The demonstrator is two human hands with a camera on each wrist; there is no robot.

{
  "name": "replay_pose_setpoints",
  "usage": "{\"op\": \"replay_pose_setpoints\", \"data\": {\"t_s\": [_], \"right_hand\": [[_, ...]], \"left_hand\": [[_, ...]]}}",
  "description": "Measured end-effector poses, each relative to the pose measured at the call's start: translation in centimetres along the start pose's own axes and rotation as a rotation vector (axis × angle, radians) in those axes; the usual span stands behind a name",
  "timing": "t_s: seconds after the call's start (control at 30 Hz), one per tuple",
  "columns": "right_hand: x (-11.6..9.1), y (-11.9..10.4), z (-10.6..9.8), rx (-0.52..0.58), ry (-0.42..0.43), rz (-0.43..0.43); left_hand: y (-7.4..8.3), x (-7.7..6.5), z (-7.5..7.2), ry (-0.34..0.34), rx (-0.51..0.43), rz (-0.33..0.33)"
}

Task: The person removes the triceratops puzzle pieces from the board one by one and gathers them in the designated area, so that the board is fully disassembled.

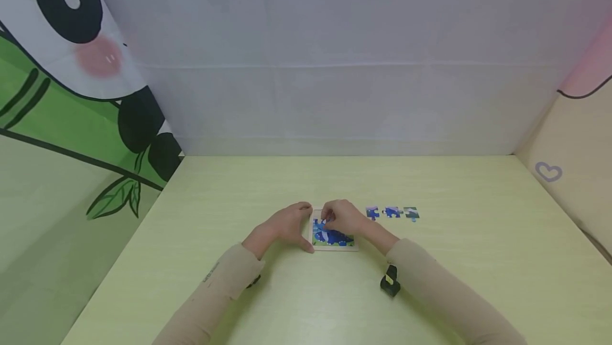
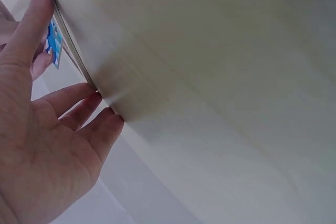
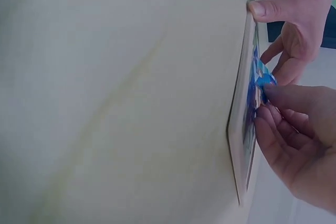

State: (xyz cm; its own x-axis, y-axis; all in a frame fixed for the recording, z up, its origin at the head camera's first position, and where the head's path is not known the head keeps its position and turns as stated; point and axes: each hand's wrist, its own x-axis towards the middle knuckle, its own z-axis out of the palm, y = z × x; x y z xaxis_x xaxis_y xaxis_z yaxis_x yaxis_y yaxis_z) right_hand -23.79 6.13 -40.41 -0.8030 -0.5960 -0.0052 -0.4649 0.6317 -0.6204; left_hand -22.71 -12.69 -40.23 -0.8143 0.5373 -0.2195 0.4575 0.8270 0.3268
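Note:
A small jigsaw puzzle board (image 1: 334, 250) with a pale rim and a blue cartoon picture lies on the table. My left hand (image 1: 286, 224) holds it at the left side, thumb at the near corner and fingers at the far one. In the left wrist view those fingertips (image 2: 116, 118) meet the tabletop along the edge. Over the picture, my right hand (image 1: 348, 217) pinches a blue puzzle piece (image 3: 266, 81) between thumb and fingers. That piece is tilted off the board, and whether its lower edge touches the picture is hidden.
Three loose puzzle pieces lie in a row to the board's right: one (image 1: 372, 212), a middle one (image 1: 392, 211) and an outer one (image 1: 411, 212). A black device (image 1: 390, 281) hangs at my right cuff. A pale cloth wall (image 1: 344, 106) rises behind the table (image 1: 239, 185).

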Motion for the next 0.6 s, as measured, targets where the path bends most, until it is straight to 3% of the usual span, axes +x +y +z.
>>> {"op": "replay_pose_setpoints", "data": {"t_s": [0.4, 0.6], "right_hand": [[0.16, 0.77, -0.33, 0.193, -0.029, 0.075], [0.15, 0.82, -0.42, 0.234, -0.036, 0.099]], "left_hand": [[-0.11, 0.03, 0.05, 0.003, 0.003, 0.009], [-0.01, -0.06, -0.09, 0.004, -0.004, 0.011]]}}
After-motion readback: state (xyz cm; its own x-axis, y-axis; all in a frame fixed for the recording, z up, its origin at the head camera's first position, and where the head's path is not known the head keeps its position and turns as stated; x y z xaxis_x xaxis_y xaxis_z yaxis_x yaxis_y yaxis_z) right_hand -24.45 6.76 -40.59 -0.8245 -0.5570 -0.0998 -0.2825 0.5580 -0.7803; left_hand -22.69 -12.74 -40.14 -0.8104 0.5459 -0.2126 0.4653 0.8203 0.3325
